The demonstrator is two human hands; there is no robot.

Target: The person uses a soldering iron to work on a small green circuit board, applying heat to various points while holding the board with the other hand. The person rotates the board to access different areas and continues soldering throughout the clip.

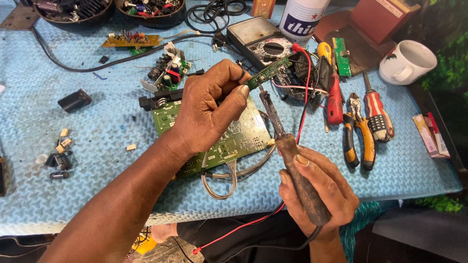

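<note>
My left hand pinches a small narrow green circuit board and holds it up over the table. My right hand grips the worn wooden handle of a soldering iron. The iron's metal tip reaches up to the underside of the small board, near my left thumb. Under my left hand lies a large green circuit board with a black heat sink at its left end. A bundle of grey wires loops off its near edge.
A blue textured mat covers the table. To the right lie pliers, screwdrivers and a white mug. A multimeter with red and black leads sits behind. Loose parts lie at left, two dark bowls at the back.
</note>
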